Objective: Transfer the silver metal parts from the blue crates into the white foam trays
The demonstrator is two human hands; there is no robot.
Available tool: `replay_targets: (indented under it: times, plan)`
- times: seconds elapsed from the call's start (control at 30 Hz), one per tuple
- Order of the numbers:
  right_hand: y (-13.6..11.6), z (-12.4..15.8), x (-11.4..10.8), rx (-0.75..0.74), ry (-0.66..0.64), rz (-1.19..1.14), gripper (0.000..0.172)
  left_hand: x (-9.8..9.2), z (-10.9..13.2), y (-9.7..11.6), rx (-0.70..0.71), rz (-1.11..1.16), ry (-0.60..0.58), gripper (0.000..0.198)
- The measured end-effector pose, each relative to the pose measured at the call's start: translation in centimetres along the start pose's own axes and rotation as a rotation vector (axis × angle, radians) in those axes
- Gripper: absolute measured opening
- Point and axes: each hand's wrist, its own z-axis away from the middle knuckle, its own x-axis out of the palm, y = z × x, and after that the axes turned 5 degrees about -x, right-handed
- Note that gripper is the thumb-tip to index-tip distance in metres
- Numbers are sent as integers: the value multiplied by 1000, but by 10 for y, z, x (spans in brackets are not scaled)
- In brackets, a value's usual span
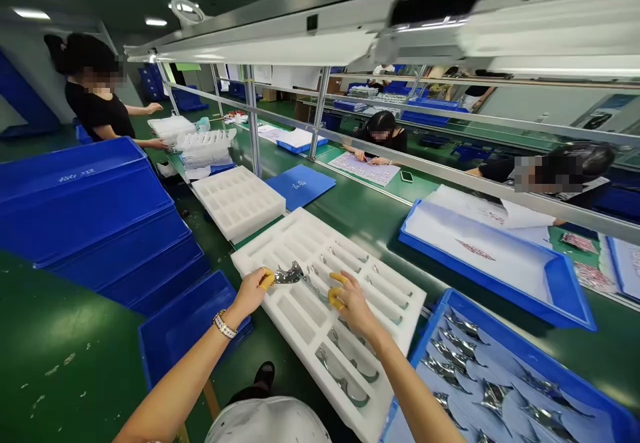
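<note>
Between the thumb and finger of my left hand (256, 288) is a shiny curved metal part (289, 274), held over a white foam tray (273, 302). Yellow finger covers sit on fingertips of both hands. My right hand (351, 300) hovers over the tray's middle with its fingers apart and nothing visible in them. Long slots in the tray hold several similar thin curved parts, such as a curved part (345, 378) near the front; some slots at the left show no part. To the right, a blue bin (425, 336) holds several shiny parts on white lining.
A second foam tray (239, 198) lies behind mine, beside a blue sheet (301, 187). Stacked blue bins (95, 210) stand at the left. A lined blue tray (495, 276) is at right. Metal posts (253, 123) and rails divide the bench; co-workers sit opposite, and a person (100, 106) stands left.
</note>
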Motion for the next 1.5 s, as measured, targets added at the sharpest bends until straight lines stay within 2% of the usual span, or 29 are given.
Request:
replay_targets:
  times: [0.13, 0.27, 0.43, 0.57, 0.67, 0.77, 0.83, 0.9, 0.97, 1.03, 1.13, 1.27, 1.4, 1.5]
  plan:
    - [7, 5, -1, 20, -111, 54, 30, -3, -23, -19, -29, 56, -95, 21]
    - [-4, 2, -5, 71, -196, 150, 31, 0, -38, -26, -31, 77, -169, 19]
    - [-24, -12, -5, 117, -261, 302, 36, 9, -38, -27, -19, 7, -167, 19]
    - [-39, -17, -14, 56, -290, 480, 32, 6, -33, -22, 12, -79, -172, 19]
    - [-49, -12, -33, -67, -147, 469, 22, -4, -33, -8, 63, -175, -235, 21]
    - [-64, -8, -51, -236, 89, 369, 32, -11, -35, 16, 158, -298, -306, 22]
    - [-75, -7, -53, -318, 131, 372, 29, -11, -37, 34, 207, -366, -351, 21]
    - [-82, -7, -48, -358, 98, 428, 16, -8, -39, 49, 214, -407, -384, 20]
    - [-84, -5, -38, -343, 61, 464, 19, -3, -41, 57, 184, -407, -414, 19]
    - [-79, 1, -28, -292, 54, 430, 24, 1, -42, 56, 143, -353, -455, 20]
    - [-68, 14, -14, -198, 123, 276, 24, 6, -48, 37, 105, -259, -439, 23]
    - [-58, 24, 15, -97, 182, 151, 23, 16, -58, 4, 126, -183, -289, 18]
    - [-57, 26, 40, 23, 94, 217, 29, 25, -61, -17, 196, -225, -223, 20]
    - [-61, 20, 40, 102, 0, 240, 32, 27, -59, -23, 256, -302, -212, 22]
